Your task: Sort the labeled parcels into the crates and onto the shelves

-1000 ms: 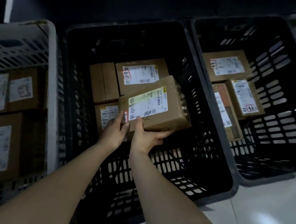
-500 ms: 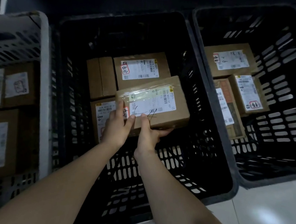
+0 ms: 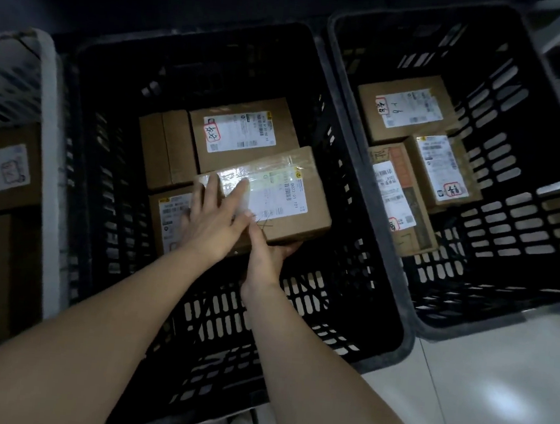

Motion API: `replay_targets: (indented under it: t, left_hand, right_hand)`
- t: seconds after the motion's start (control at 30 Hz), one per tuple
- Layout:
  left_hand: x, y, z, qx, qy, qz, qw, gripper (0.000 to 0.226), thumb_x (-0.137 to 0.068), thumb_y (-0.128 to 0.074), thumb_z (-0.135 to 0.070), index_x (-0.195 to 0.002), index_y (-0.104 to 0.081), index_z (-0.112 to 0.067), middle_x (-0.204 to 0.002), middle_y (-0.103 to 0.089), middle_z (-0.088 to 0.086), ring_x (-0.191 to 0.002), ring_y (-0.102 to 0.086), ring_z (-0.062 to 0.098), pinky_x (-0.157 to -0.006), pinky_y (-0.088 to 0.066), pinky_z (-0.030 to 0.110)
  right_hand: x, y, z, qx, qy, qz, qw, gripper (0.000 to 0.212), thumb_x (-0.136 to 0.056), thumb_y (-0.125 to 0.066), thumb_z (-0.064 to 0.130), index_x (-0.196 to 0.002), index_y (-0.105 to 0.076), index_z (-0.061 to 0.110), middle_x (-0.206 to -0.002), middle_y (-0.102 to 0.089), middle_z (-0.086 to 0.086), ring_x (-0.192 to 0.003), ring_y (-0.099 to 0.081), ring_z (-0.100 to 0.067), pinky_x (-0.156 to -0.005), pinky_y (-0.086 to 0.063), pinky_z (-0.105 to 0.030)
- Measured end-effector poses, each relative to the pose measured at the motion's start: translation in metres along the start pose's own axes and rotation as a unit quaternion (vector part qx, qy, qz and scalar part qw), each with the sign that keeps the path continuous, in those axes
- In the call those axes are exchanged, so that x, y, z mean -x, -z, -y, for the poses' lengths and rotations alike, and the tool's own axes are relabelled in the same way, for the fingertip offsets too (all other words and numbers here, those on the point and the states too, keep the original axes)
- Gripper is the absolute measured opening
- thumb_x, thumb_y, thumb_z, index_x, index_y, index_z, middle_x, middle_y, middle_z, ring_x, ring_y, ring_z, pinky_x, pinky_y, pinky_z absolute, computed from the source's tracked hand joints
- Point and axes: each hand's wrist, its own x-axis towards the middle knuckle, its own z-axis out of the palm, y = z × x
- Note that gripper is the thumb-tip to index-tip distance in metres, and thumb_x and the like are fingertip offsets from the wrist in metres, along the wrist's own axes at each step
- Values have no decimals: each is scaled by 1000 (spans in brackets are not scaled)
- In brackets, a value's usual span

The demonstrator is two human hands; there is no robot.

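Note:
A brown cardboard parcel [image 3: 286, 198] with a white label lies low inside the middle black crate [image 3: 394, 325], over other parcels. My left hand [image 3: 216, 216] rests flat on its top with the fingers spread straight. My right hand [image 3: 269, 255] grips the parcel's near edge, thumb on top and fingers underneath. Three more labeled parcels lie beneath and behind it: one at the back [image 3: 245, 133], a plain one at the back left [image 3: 165, 149], one at the front left [image 3: 172, 215].
A second black crate [image 3: 466, 318] to the right holds three labeled parcels [image 3: 408, 108]. A white crate [image 3: 48, 155] at the left holds several boxes [image 3: 5, 168]. Pale floor [image 3: 492, 403] shows at the lower right. Dark shelving stands behind.
The parcel has come down from a tilted hold into the middle crate. My left hand slid from the near corner onto the top. The view shifted left.

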Motion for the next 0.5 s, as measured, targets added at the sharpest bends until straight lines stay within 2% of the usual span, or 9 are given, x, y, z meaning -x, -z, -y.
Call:
replay_targets:
  t: [0.1,0.17,0.23,0.3,0.43,0.5]
  left_hand:
    - [-8,8,-12,13,18,23,999,62,-97,-39,-45,-147,-2,-47,-157,20,-5,-144,20,26,-113,-2,60]
    - [-9,9,-15,33,27,19,999,65,-96,-44,-45,-147,-5,-45,-158,16,-5,-144,19,27,-111,-5,61]
    - [-11,8,-12,47,25,9,999,66,-94,-45,-47,-148,-7,-42,-158,12,-6,-144,16,26,-112,-9,62]
    - [-13,9,-4,35,21,-6,999,66,-94,-43,-50,-149,-8,-40,-158,6,-6,-144,11,26,-112,-12,60]
    - [-19,15,9,-3,5,-21,1000,58,-95,-37,-51,-148,-14,-40,-157,-6,-3,-143,0,26,-111,-17,58]
    - [-21,19,8,69,-10,-75,995,50,-99,-34,-42,-147,-24,-34,-152,-20,4,-141,-13,27,-111,-23,53]
  right_hand:
    - [-4,3,24,-17,33,-84,996,108,-77,-78,38,-152,0,38,-148,-30,-10,-125,-44,-29,-93,-42,-36]
    - [-13,9,39,-24,32,-119,992,109,-75,-75,51,-152,-1,36,-154,-21,-11,-136,-35,-33,-104,-38,-43]
    - [-17,12,42,-45,14,-105,993,117,-68,-76,59,-151,4,39,-156,-22,-9,-138,-33,-33,-111,-33,-49]
    - [-19,13,38,-74,-3,-78,994,121,-64,-78,60,-148,7,46,-153,-29,-6,-135,-39,-33,-109,-35,-54]
    - [-24,14,33,-130,3,-63,989,107,-71,-78,51,-145,-1,48,-139,-40,1,-123,-46,-25,-100,-41,-43]
    - [-25,15,33,-127,3,-67,990,106,-72,-77,50,-146,-1,46,-133,-40,3,-120,-45,-23,-103,-39,-44]
